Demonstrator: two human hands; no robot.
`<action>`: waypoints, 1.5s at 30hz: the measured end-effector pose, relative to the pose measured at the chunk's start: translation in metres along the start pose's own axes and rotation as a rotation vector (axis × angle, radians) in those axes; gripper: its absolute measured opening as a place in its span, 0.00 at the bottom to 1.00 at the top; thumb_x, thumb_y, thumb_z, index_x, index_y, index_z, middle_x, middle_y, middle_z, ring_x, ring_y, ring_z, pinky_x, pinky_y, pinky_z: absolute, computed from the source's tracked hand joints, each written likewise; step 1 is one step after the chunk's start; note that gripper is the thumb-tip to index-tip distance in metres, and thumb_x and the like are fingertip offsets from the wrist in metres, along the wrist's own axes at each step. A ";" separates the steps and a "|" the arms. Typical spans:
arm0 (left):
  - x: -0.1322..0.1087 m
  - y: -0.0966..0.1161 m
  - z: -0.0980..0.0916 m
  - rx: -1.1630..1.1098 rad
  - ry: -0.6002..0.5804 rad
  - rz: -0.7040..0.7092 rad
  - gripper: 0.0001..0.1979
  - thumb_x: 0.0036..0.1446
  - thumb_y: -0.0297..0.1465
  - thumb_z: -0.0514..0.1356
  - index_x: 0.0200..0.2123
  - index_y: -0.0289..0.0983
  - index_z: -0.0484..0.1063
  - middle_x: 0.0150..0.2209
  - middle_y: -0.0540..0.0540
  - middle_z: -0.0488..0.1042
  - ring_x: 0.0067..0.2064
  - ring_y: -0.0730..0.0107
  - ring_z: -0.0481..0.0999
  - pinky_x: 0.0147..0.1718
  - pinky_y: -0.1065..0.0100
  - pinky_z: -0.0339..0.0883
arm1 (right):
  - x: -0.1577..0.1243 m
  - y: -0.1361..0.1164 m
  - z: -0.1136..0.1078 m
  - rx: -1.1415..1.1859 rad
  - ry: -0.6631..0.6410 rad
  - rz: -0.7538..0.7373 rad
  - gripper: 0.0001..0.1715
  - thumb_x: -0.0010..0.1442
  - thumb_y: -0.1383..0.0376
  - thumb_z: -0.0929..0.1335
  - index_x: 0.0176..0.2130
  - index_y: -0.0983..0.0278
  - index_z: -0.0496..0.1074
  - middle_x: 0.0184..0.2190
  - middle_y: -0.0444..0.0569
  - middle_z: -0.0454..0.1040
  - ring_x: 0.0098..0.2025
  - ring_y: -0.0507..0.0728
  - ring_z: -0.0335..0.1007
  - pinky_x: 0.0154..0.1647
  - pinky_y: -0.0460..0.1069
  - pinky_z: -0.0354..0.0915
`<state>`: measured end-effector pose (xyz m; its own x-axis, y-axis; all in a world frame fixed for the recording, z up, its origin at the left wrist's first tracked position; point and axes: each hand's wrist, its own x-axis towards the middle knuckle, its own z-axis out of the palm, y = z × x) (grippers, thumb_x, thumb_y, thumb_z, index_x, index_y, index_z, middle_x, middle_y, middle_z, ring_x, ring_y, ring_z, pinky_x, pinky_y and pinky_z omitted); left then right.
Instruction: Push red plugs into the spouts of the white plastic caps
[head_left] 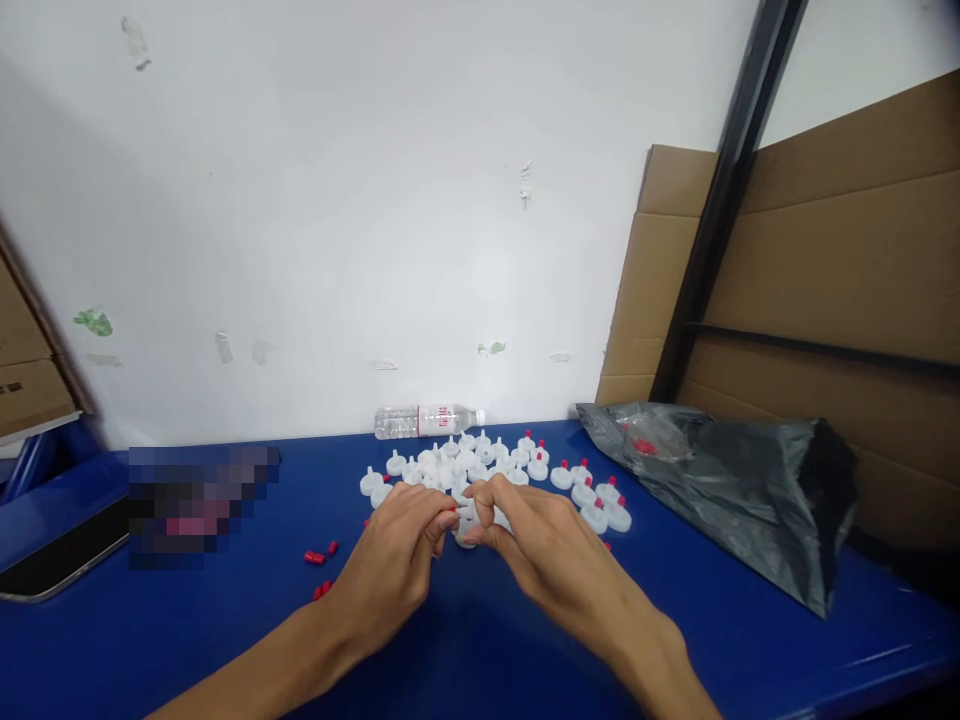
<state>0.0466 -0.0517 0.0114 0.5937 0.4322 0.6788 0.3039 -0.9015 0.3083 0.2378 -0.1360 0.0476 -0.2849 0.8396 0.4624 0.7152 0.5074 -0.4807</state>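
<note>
1. My left hand [397,565] and right hand [544,545] meet fingertip to fingertip, both pinched closed with almost no gap. The right fingers hold a white disc [466,537], which sits just under the place where the hands meet. The left fingertips press a red cap [453,511] against it.
2. Whether the cap is already seated on the disc I cannot tell, because my own fingers cover the joint.
3. Just behind the grip lies the heap of plain discs [442,468]. They show no red, so I judge them as not done.
4. Behind the grip and towards the right-hand side are the capped discs [592,495], each with a red tip on top. I judge these as finished. The two groups look about equal, so the work seems about half done, but they run together and I cannot count them.
5. On the left-hand side of the grip, near the wrist, a few loose caps [315,557] lie on the blue table [225,650].
6. Far out on the right-hand side is a black bag [750,480]. Something red shows through a clear part near its mouth, but it is too small to name.
7. Behind the heap a water bottle [427,421] lies on its side against the wall.
8. To the left a blurred patch [199,505] hides what is there, and a dark flat device [60,560] is cut off by the frame edge.
</note>
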 end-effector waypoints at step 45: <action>-0.002 -0.003 0.000 0.329 -0.125 0.095 0.11 0.66 0.21 0.51 0.42 0.35 0.72 0.38 0.42 0.73 0.44 0.56 0.67 0.46 0.51 0.64 | -0.010 0.064 -0.031 -0.382 -0.096 0.209 0.18 0.72 0.56 0.64 0.43 0.59 0.82 0.42 0.51 0.82 0.50 0.64 0.75 0.57 0.59 0.63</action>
<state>0.0449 -0.0499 0.0090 0.7114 0.3645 0.6008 0.4541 -0.8910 0.0029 0.3059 -0.1177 0.0352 -0.1548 0.9399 0.3044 0.9431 0.2323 -0.2379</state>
